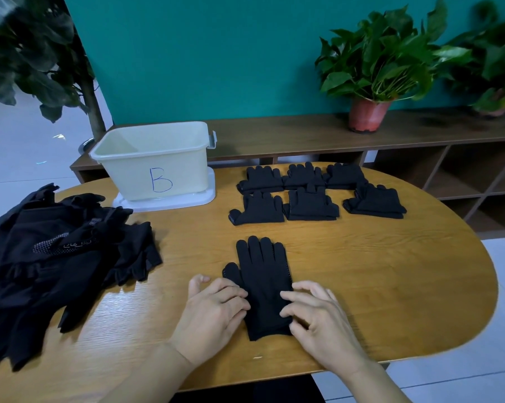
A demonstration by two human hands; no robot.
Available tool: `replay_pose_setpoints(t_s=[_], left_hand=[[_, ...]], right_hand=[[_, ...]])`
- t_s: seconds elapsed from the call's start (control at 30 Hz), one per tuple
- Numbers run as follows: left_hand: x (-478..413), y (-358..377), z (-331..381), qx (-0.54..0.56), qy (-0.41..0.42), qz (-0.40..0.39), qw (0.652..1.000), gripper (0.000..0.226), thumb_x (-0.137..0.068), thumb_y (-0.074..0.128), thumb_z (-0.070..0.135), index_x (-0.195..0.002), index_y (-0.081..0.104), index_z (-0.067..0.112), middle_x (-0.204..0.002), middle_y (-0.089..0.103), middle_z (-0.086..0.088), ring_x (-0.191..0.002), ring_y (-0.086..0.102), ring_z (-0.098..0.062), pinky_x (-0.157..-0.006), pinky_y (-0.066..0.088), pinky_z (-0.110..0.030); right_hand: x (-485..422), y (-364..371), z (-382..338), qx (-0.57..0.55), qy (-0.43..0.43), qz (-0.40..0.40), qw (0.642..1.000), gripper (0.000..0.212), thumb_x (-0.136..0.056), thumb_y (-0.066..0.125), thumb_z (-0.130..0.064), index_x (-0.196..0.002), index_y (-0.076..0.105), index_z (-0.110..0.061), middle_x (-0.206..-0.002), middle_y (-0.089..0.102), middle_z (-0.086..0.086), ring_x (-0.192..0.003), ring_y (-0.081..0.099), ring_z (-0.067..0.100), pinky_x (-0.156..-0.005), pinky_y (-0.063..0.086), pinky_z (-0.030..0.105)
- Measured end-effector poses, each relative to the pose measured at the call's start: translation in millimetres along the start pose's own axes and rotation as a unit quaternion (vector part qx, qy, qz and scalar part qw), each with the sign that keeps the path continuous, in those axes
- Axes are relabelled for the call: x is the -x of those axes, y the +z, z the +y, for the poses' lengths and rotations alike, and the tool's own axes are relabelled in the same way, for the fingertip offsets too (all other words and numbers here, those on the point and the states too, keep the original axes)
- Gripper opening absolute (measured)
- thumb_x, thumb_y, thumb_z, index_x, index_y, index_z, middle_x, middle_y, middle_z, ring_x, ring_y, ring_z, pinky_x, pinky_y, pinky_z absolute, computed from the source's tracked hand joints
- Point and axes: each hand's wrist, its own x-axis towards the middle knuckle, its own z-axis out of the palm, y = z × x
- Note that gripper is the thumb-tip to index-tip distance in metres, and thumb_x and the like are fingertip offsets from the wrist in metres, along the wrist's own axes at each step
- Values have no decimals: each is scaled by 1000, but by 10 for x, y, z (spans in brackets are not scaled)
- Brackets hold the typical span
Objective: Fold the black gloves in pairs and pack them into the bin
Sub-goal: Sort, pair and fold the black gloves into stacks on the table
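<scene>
Front-right of the bin (135, 175), on the side nearer you, a flat glove (262, 274) lies on the wooden table (376, 286) w/ its fingers pointing away from you (dotted grip shows along its right edge, so maybe a 2nd glove sits under it; can't tell). Your left hand (213, 309) is against the glove's left edge w/ fingers curled; the tips are hidden, so I can't tell if it grips or just touches. Your right hand (318, 315) has bent fingers on top of the glove's palm area, thumb and forefinger pinching the cuff's right corner. Directly right of the bin, six folded bundles (310, 203) sit in 2 rows of 3, apart from it. Left-front of the bin is a loose pile (56, 251) of black gloves. Bin is marked "B" and stands on its lid (187, 200). Behind and far right of the bin: a potted plant (370, 82) on a shelf (274, 135).
</scene>
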Motion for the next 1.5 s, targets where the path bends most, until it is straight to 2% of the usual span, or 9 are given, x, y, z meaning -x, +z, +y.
replay_pose_setpoints(t_s=[0.1, 0.3, 0.5, 0.57, 0.67, 0.87, 1.1, 1.33, 1.5], left_hand=[[-8, -25, 14, -16, 10, -11, 1000, 22, -91, 52, 39, -89, 74, 38, -106, 68, 23, -108, 54, -1, -97, 29, -42], [6, -70, 54, -22, -4, -42, 999, 16, -88, 54, 36, -90, 70, 38, -105, 67, 23, -106, 55, 1, -98, 28, -40], [-195, -143, -32, 86, -96, -37, 991, 34, -82, 56, 13, -105, 70, 34, -123, 65, 17, -119, 54, -4, -95, 31, -26], [-416, -91, 14, 115, -153, -27, 981, 42, -91, 54, 2, -125, 67, 23, -138, 58, 8, -133, 46, -9, -107, 35, -30], [-680, 27, 121, 101, -184, -88, 974, 51, -102, 37, 6, -153, 35, 12, -161, 29, -1, -151, 17, -12, -122, 5, -23], [-637, 299, 33, -29, -154, -234, 960, 81, -83, -19, 47, -157, -10, 16, -160, -20, 1, -151, -18, -15, -122, -11, -30], [-577, 273, -133, -56, -174, -245, 952, 103, -70, -35, 71, -157, -11, 21, -162, -19, -3, -150, -21, -19, -123, -10, -36], [-329, 40, -45, -2, -175, -187, 967, 73, -93, -13, 58, -155, -14, 18, -161, -21, 3, -147, -27, -10, -120, -17, -35], [-20, 88, 120, -74, -61, -203, 975, 64, -107, 18, 49, -149, 39, 6, -156, 37, -11, -146, 30, -24, -113, 17, -45]], right_hand=[[23, 20, 6, -12, 14, 4, 1000, 22, -77, 66, -16, -88, 69, -35, -122, 66, -19, -128, 35, -5, -99, 30, 42], [-8, -21, -1, 48, -41, -3, 998, 23, -73, 68, -16, -86, 73, -34, -118, 69, -14, -123, 50, 10, -95, 46, 37], [-255, -145, -53, 9, 51, 54, 997, 34, -87, 53, -14, -106, 75, -31, -122, 67, -15, -125, 44, 2, -108, 34, 36], [-457, -150, -134, 52, 55, 39, 996, 36, -97, 51, -14, -128, 65, -26, -133, 61, -11, -132, 41, 6, -115, 27, 35], [-750, -50, -270, 86, 70, -21, 994, 47, -107, 33, -24, -153, 32, -20, -158, 33, -5, -148, 20, 10, -118, 0, 25], [-914, 216, -172, 144, 63, -193, 969, 61, -103, 3, -47, -156, -6, -18, -164, -13, -2, -149, -17, 9, -120, -15, 29], [-912, 260, -99, 192, 99, -213, 953, 79, -89, -10, -64, -154, -15, -18, -161, -23, -1, -146, -26, 12, -122, -12, 38], [-678, 75, -250, 164, 99, -170, 967, 75, -91, -13, -62, -152, -20, -18, -158, -28, -2, -145, -30, 10, -119, -19, 33], [-382, 132, -347, 166, 72, -229, 957, 77, -91, -7, -66, -153, -20, -21, -158, -31, -6, -143, -33, 6, -119, -18, 37]])
